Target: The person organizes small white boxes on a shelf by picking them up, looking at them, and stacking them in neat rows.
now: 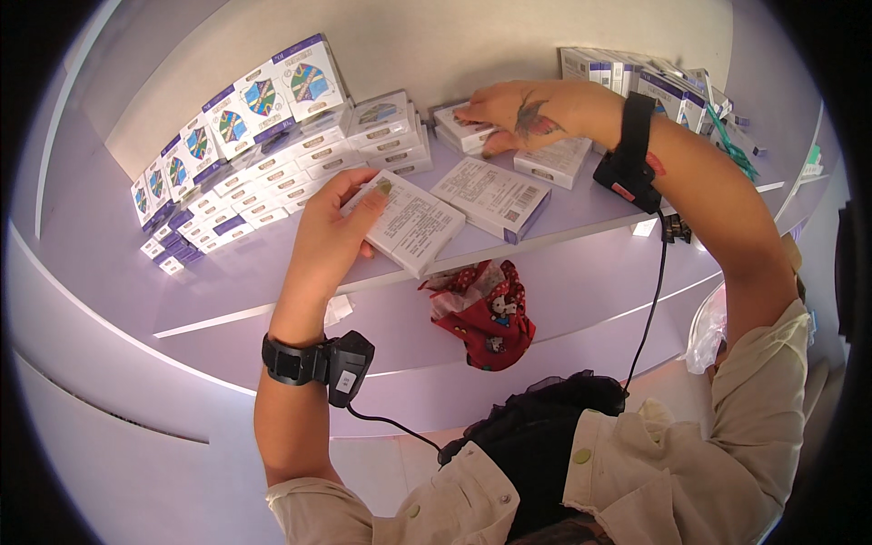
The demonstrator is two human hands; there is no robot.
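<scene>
My left hand (344,221) grips a white printed carton (419,225), thumb on top, at the shelf's front edge. Beside it another carton (492,194) lies with its printed text up and a purple side showing. Farther back, my right hand (501,119) is on a small white carton (463,136) near the back wall, fingers over its top and thumb by its near end; whether it grips the carton cannot be told. A further carton (555,162) lies just below my right wrist.
On the left stand stacked white cartons (279,184), with shield-printed ones (310,80) upright on top. More cartons (664,92) and a teal plastic item (732,146) are at the back right. A red patterned cloth (487,317) lies below the shelf edge (572,235). Cables hang from both wrist devices.
</scene>
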